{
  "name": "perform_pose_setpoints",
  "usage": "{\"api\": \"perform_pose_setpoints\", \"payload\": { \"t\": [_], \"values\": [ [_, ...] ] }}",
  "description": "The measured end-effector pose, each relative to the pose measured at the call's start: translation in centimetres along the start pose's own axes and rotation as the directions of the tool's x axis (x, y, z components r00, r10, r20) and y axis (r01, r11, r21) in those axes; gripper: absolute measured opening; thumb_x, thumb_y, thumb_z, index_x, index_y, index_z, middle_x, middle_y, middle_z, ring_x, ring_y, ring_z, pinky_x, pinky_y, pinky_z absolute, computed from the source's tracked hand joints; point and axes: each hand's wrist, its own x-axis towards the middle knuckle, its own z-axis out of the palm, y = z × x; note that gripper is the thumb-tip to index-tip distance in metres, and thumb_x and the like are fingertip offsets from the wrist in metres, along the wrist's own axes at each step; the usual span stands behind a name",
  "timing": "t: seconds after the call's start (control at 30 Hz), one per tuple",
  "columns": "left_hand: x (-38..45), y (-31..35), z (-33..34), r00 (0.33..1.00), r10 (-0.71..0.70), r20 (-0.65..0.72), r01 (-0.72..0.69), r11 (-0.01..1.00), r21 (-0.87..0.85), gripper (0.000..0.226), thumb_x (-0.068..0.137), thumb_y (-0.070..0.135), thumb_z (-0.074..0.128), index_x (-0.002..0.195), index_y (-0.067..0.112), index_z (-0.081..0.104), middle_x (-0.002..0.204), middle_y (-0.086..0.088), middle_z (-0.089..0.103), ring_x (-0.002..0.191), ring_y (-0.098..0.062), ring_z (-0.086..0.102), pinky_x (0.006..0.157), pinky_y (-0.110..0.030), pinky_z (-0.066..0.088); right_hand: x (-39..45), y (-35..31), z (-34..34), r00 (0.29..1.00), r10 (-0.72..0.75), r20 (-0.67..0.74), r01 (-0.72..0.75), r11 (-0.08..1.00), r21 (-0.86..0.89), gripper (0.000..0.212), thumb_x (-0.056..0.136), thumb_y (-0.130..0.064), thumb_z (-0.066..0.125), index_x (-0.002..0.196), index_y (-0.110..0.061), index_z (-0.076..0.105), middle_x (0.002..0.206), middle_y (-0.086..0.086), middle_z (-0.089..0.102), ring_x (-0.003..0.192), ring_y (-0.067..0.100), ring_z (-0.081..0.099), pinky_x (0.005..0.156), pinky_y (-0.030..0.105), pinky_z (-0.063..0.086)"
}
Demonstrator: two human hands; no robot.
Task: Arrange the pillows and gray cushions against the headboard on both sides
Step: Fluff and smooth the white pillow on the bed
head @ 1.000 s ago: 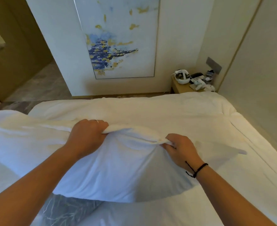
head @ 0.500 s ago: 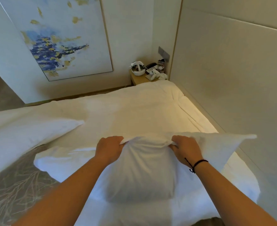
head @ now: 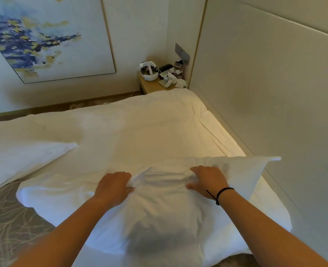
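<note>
Pillow [head: 159, 205] in both hands, held low over the near edge of the bed [head: 149, 122], its long axis running left to right and roughly square to the headboard [head: 275, 93]; the headboard is the padded panel along the right side of the view, and the pillow's right corner already points toward it, close to the panel but, as far as can be judged, not touching. Left hand [head: 114, 186] has its fingers [head: 128, 186] closed on a bunch of the pillowcase at the top seam; right hand [head: 208, 180] has its fingers [head: 195, 170] curled and pressed into the same seam, gripping fabric, with a dark cord at the wrist; the right hand is the nearer of the two to the headboard, the left hand farther out. A second white pillow [head: 24, 157] lies on the bed well away from the headboard, to the far left. No gray cushion can be picked out with certainty. Judged from this, the coming move is a carry rightward toward the headboard, then a turn so the long axis lies along the panel; the right hand would lead and the left would swing round.
</note>
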Motion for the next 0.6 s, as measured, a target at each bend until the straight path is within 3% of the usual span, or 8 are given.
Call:
{"api": "perform_pose_setpoints", "payload": {
  "t": [0.07, 0.17, 0.23, 0.33, 0.5, 0.6],
  "values": [
    [1.0, 0.2, 0.0, 0.997, 0.002, -0.072, -0.002, 1.0, 0.004, 0.023, 0.092, 0.048, 0.054, 0.086, 0.025, 0.056, 0.093, 0.001, 0.067, 0.087, -0.025, 0.063, 0.069, -0.035, 0.041, 1.2, -0.2, 0.1, 1.0, 0.009, 0.029, -0.009, 1.0, -0.016, 0.041, 0.089, -0.059, 0.048, 0.108, -0.026, 0.063, 0.112, -0.001, 0.068, 0.096, 0.022, 0.063, 0.089, 0.036, 0.04],
    [2.6, 0.9, -0.6, 0.993, -0.001, -0.119, 0.003, 1.0, 0.018, 0.028, 0.091, 0.042, 0.057, 0.071, 0.028, 0.043, 0.079, 0.0, 0.065, 0.075, -0.024, 0.062, 0.063, -0.033, 0.033, 2.0, 0.2, 0.3, 0.997, 0.056, 0.049, -0.058, 0.998, 0.039, 0.037, 0.097, -0.051, 0.04, 0.089, -0.024, 0.065, 0.096, 0.001, 0.07, 0.085, 0.023, 0.063, 0.082, 0.035, 0.046],
    [4.2, 1.6, -1.5, 0.987, 0.002, -0.16, 0.002, 1.0, 0.028, 0.029, 0.091, 0.041, 0.057, 0.07, 0.029, 0.04, 0.075, 0.001, 0.064, 0.074, -0.022, 0.062, 0.068, -0.032, 0.034, 2.2, 1.1, -0.1, 0.995, 0.091, 0.029, -0.094, 0.988, 0.126, 0.039, 0.098, -0.048, 0.039, 0.087, -0.023, 0.066, 0.093, 0.001, 0.07, 0.082, 0.022, 0.063, 0.077, 0.035, 0.048],
    [7.4, 2.6, -3.6, 0.98, 0.029, -0.197, -0.014, 0.997, 0.078, 0.022, 0.093, 0.041, 0.055, 0.074, 0.029, 0.054, 0.076, 0.003, 0.065, 0.077, -0.021, 0.063, 0.08, -0.032, 0.037, 2.4, 3.2, -2.0, 0.996, 0.089, -0.024, -0.081, 0.966, 0.244, 0.039, 0.099, -0.046, 0.038, 0.084, -0.021, 0.065, 0.088, 0.001, 0.069, 0.079, 0.021, 0.061, 0.068, 0.033, 0.045],
    [15.1, 6.9, -9.3, 0.953, 0.097, -0.288, -0.064, 0.991, 0.12, 0.018, 0.092, 0.038, 0.058, 0.091, 0.028, 0.073, 0.086, 0.003, 0.072, 0.085, -0.022, 0.064, 0.097, -0.037, 0.037, 2.3, 7.8, -6.9, 0.979, 0.124, -0.159, -0.058, 0.928, 0.368, 0.045, 0.099, -0.047, 0.04, 0.059, -0.027, 0.042, 0.062, -0.008, 0.05, 0.064, 0.018, 0.05, 0.053, 0.03, 0.031],
    [21.3, 11.8, -14.4, 0.925, 0.162, -0.343, -0.125, 0.984, 0.126, 0.018, 0.095, 0.038, 0.054, 0.085, 0.037, 0.069, 0.085, 0.008, 0.07, 0.091, -0.02, 0.062, 0.107, -0.042, 0.031, 2.2, 11.5, -10.2, 0.949, 0.174, -0.263, -0.049, 0.905, 0.423, 0.042, 0.099, -0.047, 0.04, 0.066, -0.024, 0.05, 0.066, -0.005, 0.054, 0.066, 0.018, 0.05, 0.056, 0.031, 0.033]
  ]
}}
